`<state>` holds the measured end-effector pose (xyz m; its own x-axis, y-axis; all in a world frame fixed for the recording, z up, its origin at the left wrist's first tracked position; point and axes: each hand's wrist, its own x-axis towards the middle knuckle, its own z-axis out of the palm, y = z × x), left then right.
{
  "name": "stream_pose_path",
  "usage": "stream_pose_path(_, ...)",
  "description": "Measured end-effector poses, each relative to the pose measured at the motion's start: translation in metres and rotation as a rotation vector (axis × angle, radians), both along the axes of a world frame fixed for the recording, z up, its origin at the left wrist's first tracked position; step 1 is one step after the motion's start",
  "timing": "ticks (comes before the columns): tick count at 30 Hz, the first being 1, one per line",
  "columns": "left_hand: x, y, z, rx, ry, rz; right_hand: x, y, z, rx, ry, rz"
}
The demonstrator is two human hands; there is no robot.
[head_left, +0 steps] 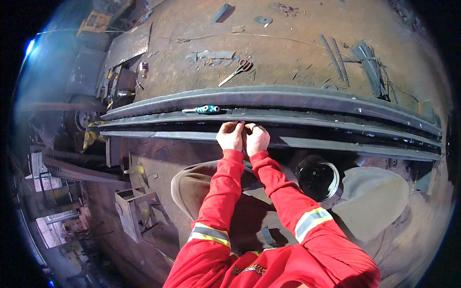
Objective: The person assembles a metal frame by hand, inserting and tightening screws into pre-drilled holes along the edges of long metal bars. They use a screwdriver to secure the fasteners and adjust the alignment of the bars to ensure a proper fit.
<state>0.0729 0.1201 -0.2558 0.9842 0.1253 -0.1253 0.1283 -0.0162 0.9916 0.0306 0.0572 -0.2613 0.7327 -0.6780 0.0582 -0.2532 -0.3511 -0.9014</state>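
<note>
Seen from above, a person in a red jacket with reflective bands reaches forward with both arms. The left hand point(231, 136) and right hand point(257, 138) are pressed together at the near edge of a long, dark metal rail point(312, 103) that curves across the view. Their fingers point(235, 127) are bunched together, seemingly pinching some small part on the rail; what it is cannot be made out. A green-handled screwdriver point(204, 109) lies on the rail just beyond the hands. Red-handled scissors point(237, 69) lie farther off on the dusty floor point(288, 53). This looks like fine fitting work at the rail's edge, calling for a steady, precise grip.
</note>
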Motion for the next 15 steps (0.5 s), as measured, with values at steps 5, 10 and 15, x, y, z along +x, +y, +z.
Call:
stream_pose_path(5, 0.003, 0.005, -0.005, -0.034, 0.046, -0.022, 0.000, 0.001, 0.000, -0.020, -0.026, -0.034)
stream_pose_path(10, 0.006, 0.003, 0.005, -0.149, 0.154, -0.040, 0.004, 0.000, -0.009, -0.080, -0.162, -0.113)
stream_pose_path(15, 0.009, 0.012, 0.004, -0.225, 0.215, -0.074, 0.004, 0.002, -0.004, -0.040, -0.121, -0.122)
